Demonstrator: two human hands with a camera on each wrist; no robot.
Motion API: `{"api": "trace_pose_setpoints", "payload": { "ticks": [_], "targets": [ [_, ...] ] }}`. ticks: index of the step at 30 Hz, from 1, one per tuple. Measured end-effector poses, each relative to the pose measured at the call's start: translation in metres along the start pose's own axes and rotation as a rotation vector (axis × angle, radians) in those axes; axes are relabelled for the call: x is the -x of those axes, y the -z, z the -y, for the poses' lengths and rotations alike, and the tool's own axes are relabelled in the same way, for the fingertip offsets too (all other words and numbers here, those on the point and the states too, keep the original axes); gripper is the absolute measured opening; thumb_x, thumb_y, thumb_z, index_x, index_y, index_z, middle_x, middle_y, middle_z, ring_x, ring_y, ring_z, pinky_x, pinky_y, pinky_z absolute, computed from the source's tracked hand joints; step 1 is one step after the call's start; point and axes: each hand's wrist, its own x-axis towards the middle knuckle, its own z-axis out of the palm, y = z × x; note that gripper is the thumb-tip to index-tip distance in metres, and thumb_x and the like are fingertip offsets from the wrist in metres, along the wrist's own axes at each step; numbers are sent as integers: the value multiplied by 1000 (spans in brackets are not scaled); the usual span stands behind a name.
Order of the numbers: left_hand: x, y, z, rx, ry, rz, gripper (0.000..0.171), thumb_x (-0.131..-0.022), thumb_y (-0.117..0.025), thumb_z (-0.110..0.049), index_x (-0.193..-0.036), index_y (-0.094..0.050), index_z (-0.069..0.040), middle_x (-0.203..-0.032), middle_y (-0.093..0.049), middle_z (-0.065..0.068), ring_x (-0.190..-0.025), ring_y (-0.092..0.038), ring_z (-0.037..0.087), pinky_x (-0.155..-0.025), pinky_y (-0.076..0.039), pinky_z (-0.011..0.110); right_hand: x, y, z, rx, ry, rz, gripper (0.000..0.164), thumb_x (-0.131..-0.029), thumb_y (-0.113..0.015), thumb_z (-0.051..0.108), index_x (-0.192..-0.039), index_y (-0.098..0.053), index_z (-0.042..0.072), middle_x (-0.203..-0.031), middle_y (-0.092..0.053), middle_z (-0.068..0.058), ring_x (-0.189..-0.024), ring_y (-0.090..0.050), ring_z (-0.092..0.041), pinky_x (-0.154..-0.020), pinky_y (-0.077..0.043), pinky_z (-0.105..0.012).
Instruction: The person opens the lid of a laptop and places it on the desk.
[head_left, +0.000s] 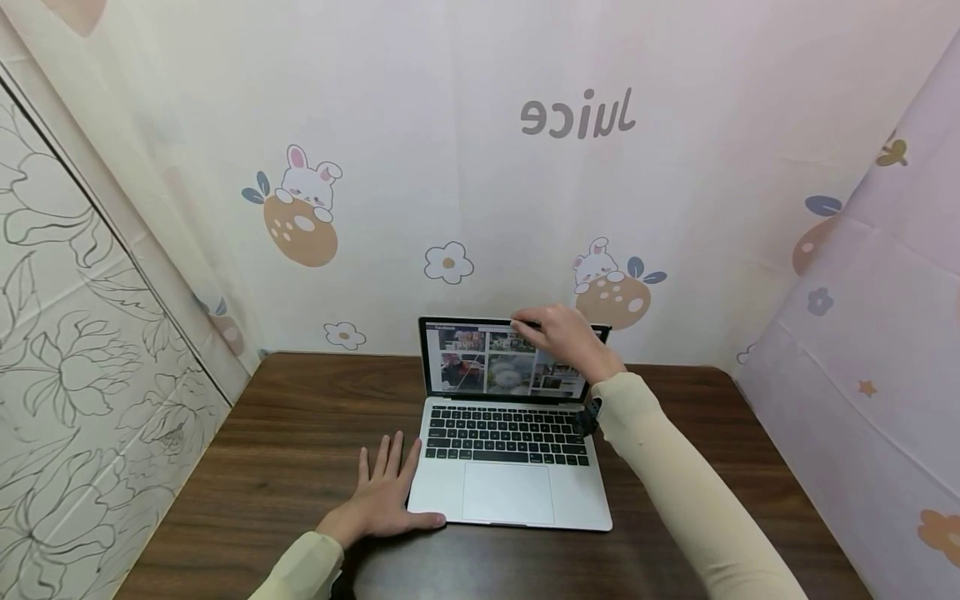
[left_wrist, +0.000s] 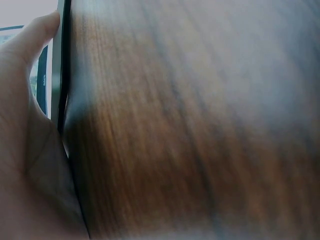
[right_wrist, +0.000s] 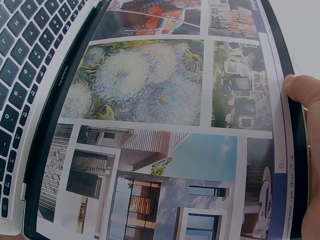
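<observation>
A silver laptop (head_left: 438, 492) stands open on the wooden table, its black keyboard (head_left: 510, 435) facing the person. Photos fill the lit screen (head_left: 474, 375). At the top edge of the lid, toward the right, my right hand (head_left: 570, 337) grips it; the right wrist view has the thumb (right_wrist: 304, 90) on the screen's front border, with the other fingers mostly hidden behind. My left hand (head_left: 382, 500) rests with spread, straight fingers on the table beside the laptop's left side, thumb at the front left corner. In the left wrist view that thumb (left_wrist: 37, 37) lies against the laptop's edge (left_wrist: 62, 60).
The dark brown wooden table (head_left: 300, 417) extends around the laptop on both sides. A printed curtain (head_left: 450, 167) with rabbits and flowers hangs right behind it, and another printed cloth (head_left: 847, 375) hangs at the right. A floral panel (head_left: 75, 375) stands at the left.
</observation>
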Motion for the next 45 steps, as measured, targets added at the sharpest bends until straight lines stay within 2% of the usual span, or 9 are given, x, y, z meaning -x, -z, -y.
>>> {"api": "trace_pose_setpoints", "payload": {
  "ticks": [9, 16, 21, 25, 32, 35, 42, 45],
  "targets": [
    [-1, 0, 1, 5, -15, -9, 134, -71, -60, -92, -167, -8, -16, -172, 1, 24, -159, 6, 45, -117, 14, 73, -3, -1, -2, 8, -14, 7, 33, -106, -59, 31, -126, -75, 10, -114, -78, -11, -89, -77, -25, -83, -61, -47],
    [0, 1, 0, -5, 3, 10, 135, -69, -59, -94, -168, -4, -19, -173, 4, 21, -159, 9, 42, -118, 16, 71, -5, -1, -3, 20, -21, 7, 33, -106, -59, 32, -127, -74, 11, -115, -78, -10, -90, -77, -25, -83, -61, -47],
    [-2, 0, 0, -4, 2, -7, 135, -69, -59, -94, -167, -9, -16, -172, 1, 22, -159, 6, 44, -118, 13, 73, -6, -2, -6, 8, -20, 6, 33, -106, -60, 32, -127, -74, 11, -117, -77, -10, -95, -77, -25, -86, -60, -47],
    [-3, -2, 2, -10, 10, -4, 136, -67, -57, -97, -168, -8, -18, -173, 2, 20, -159, 8, 42, -118, 15, 71, -7, -3, -9, 8, -27, 5, 33, -106, -60, 32, -127, -74, 11, -117, -77, -10, -94, -77, -25, -85, -61, -46],
    [0, 4, -2, 11, -10, -3, 134, -71, -60, -92, -167, -11, -14, -171, -2, 25, -158, 4, 48, -117, 13, 74, -9, -3, -9, 1, -52, 27, 35, -106, -59, 33, -129, -73, 11, -120, -76, -10, -98, -76, -26, -88, -60, -47],
    [-1, 3, -2, 0, 4, 22, 134, -71, -58, -94, -168, -6, -16, -172, 3, 23, -158, 8, 45, -117, 15, 72, -10, -3, -10, -7, -60, 31, 36, -106, -58, 34, -130, -73, 11, -122, -76, -10, -101, -76, -27, -90, -59, -48],
    [-2, 2, -1, -4, 3, 13, 134, -71, -60, -93, -167, -11, -14, -172, -1, 25, -158, 4, 48, -116, 12, 75, -13, -5, -13, -10, -62, 37, 37, -106, -59, 35, -130, -72, 11, -123, -75, -10, -103, -75, -27, -92, -59, -48],
    [-2, 1, 0, -18, 18, 25, 134, -70, -58, -95, -168, -8, -17, -173, 1, 22, -159, 7, 45, -117, 13, 73, -13, -6, -13, -17, -65, 40, 37, -106, -58, 35, -130, -72, 10, -123, -75, -11, -104, -75, -27, -92, -59, -48]
  ]
}}
